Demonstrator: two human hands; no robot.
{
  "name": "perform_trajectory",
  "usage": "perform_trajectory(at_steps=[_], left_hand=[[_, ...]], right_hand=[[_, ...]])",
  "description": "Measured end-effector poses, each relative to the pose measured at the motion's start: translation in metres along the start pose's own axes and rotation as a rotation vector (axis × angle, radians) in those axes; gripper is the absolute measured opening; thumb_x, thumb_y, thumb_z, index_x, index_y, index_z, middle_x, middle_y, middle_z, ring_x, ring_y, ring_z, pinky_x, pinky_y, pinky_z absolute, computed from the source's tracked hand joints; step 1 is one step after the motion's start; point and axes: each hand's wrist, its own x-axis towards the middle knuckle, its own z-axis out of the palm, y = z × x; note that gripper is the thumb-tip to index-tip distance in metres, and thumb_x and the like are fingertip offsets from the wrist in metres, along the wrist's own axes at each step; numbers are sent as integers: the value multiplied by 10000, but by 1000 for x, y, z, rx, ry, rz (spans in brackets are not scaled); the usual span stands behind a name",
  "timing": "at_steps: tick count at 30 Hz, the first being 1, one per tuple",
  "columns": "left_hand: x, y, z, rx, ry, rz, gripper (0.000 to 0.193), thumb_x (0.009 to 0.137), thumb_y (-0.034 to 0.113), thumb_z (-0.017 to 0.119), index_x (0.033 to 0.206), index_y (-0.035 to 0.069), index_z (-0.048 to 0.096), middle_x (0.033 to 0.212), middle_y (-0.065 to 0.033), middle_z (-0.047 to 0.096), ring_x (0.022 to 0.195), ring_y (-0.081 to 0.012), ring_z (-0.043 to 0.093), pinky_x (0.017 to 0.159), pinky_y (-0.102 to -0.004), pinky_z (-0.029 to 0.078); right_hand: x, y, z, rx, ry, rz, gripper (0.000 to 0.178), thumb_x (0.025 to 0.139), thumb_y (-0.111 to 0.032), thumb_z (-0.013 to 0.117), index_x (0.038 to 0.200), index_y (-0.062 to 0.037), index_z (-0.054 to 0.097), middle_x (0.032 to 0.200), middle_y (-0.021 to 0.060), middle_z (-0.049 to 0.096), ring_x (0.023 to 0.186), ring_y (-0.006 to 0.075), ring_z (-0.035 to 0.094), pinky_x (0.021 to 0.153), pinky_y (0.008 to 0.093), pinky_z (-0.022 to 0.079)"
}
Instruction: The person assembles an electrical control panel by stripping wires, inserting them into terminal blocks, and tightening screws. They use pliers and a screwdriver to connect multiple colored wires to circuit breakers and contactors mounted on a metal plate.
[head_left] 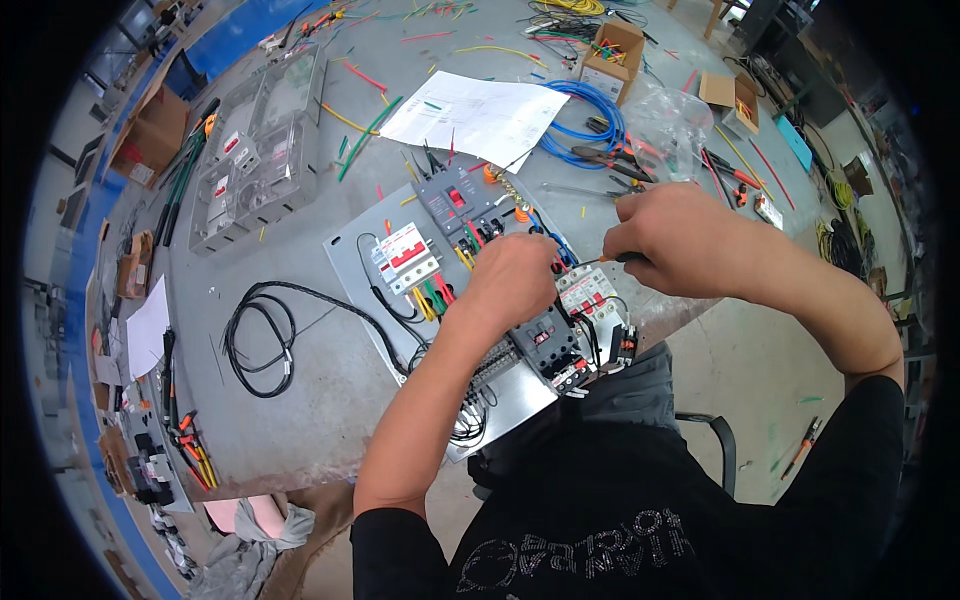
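A metal mounting panel [352,245] with electrical parts lies at the table's near edge. My right hand [685,240] grips a screwdriver [603,260], its thin shaft pointing left at the panel's right side. Beside its tip, my left hand [512,278] is closed over the wiring; what its fingers pinch is hidden. A grey moulded-case breaker [455,198] is at the panel's far end, and a white breaker with red levers [407,254] sits left of my left hand. Below it are a dark contactor [545,340] and another white breaker [588,292]. Yellow, green and red wires [437,296] run between them.
A looped black cable [282,345] leads to the panel from the left. Beyond lie a clear plastic case [300,140], paper sheets [470,115], a blue wire coil [605,118], pliers [615,160] and small cardboard boxes [610,62]. Wire scraps are scattered across the table.
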Motion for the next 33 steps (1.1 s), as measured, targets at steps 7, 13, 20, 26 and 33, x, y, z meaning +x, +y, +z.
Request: perform_trajectory(at_steps=[7,13,20,26,33], left_hand=[[0,-4,2,-3,-14,-8,269,830,13,571,1038,-1,741,920,-280,724,918,-473,711,848,-558,559],[0,-3,1,29,-53,-54,388,829,7,572,1160,31,774,968,-271,752,950,-448,733,884,-538,574],[0,0,-3,38,-67,-47,370,825,8,571,1134,28,774,946,-267,751,934,-444,735,876,-540,573],[1,-2,-2,57,-66,-19,324,814,12,577,1078,25,765,896,-263,739,904,-449,725,851,-556,568],[3,-5,1,57,-73,-39,276,802,49,616,1039,39,756,913,-246,747,915,-443,735,842,-557,579]], right_hand=[[4,-6,-8,-16,-18,-11,154,824,-107,717,953,-73,793,853,155,711,901,371,721,810,498,573],[5,-9,-11,-32,-36,-4,149,827,-109,714,949,-80,794,844,150,706,901,370,725,798,498,576],[8,-12,-8,-57,-27,-61,180,835,-66,703,1005,-46,756,950,152,686,899,394,720,791,512,572],[13,-9,-12,130,11,-121,197,878,-61,711,1068,-16,689,986,176,661,899,411,709,788,529,556],[15,-18,-18,-37,-107,73,230,891,-94,742,1101,-35,668,949,171,662,951,409,700,798,518,551]])
